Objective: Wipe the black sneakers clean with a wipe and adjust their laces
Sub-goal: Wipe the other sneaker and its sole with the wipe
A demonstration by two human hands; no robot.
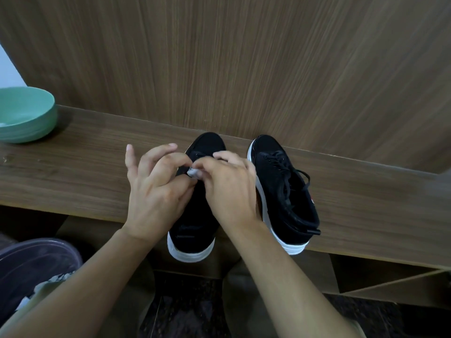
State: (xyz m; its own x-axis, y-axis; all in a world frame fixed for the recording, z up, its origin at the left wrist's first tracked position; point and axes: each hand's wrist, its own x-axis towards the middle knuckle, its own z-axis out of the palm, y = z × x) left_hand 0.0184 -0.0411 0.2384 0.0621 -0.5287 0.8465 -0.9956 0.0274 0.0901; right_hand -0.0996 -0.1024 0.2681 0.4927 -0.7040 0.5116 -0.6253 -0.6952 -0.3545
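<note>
Pinching wipe (194, 172) between fingers (180, 162), over left sneaker (195, 215)

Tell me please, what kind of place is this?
Probably a home, perhaps a bedroom or entry corner. A wood-grain shelf backed by a matching panel holds black sneakers and a green bowl. Both hands hold a small wipe.

Your left hand (156, 191) and right hand (229, 189) pinch a wipe (194, 172) over the left sneaker (195, 215), heel past the ledge's (73, 167) near edge.
</note>
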